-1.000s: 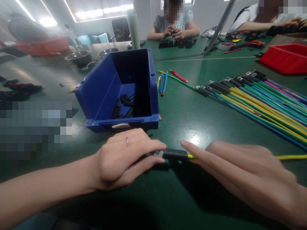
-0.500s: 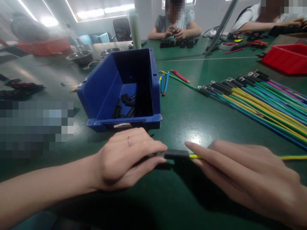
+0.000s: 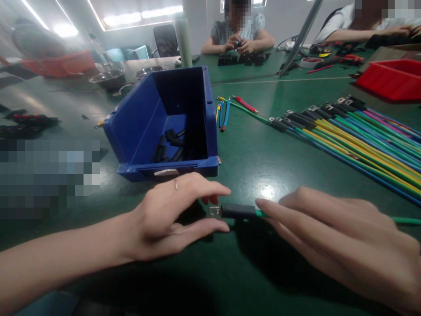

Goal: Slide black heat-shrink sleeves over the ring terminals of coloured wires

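My right hand (image 3: 342, 232) pinches a green wire (image 3: 406, 220) just behind a black sleeve (image 3: 238, 211). Out of the sleeve's left end sticks a flat metal lug (image 3: 215, 211). My left hand (image 3: 184, 210), with a ring on one finger, is open around the lug, thumb below and fingers above, apart from the sleeve. Just beyond my left hand stands a blue bin (image 3: 131, 127) holding several short black sleeves (image 3: 174, 142).
Many coloured wires (image 3: 358, 136) with black-sleeved lugs lie in a row at the right. Short wires (image 3: 225, 114) lie beside the bin. A red bin (image 3: 393, 81) stands far right. Across the table a person (image 3: 238, 39) handles small black parts; another sits farther right.
The fingers and thumb of my left hand have spread off the lug, which now shows. The wire at my right hand showed yellow and now shows green, as if turned.
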Motion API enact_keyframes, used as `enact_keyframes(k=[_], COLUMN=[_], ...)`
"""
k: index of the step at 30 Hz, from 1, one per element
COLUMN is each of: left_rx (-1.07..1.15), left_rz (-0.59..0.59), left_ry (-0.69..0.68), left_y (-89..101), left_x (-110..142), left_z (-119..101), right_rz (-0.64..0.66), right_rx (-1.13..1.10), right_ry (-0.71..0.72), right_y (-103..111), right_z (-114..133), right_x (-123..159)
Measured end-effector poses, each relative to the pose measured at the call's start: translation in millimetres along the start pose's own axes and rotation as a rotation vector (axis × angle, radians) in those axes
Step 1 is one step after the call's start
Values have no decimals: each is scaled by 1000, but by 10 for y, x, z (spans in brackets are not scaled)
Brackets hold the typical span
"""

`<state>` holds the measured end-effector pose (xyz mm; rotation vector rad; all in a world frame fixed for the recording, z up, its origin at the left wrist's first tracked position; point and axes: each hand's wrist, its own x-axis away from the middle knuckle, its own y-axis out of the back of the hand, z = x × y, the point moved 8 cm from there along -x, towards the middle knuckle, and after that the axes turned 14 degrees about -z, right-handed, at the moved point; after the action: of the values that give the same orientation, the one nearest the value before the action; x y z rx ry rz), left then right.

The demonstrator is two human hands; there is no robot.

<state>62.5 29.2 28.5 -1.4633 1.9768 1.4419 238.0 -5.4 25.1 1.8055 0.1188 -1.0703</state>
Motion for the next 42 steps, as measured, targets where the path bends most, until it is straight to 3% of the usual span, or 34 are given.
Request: enact_keyframes(k=[5, 27, 35, 42], left_rx=[60, 175, 38, 60], left_rz=[29, -35, 10, 32], left_ry=[-73, 21, 76, 63], left_y=[-52, -54, -41, -66], left_x=[10, 22, 56, 81], left_z=[-74, -1, 60, 57], right_rz=[48, 1, -20, -66], right_rx=[-64, -65, -13, 44], right_ry=[-8, -4, -2, -35], right_y=[-70, -46, 6, 30], right_z=[9, 42, 21, 13], right_x=[88, -23, -58, -81])
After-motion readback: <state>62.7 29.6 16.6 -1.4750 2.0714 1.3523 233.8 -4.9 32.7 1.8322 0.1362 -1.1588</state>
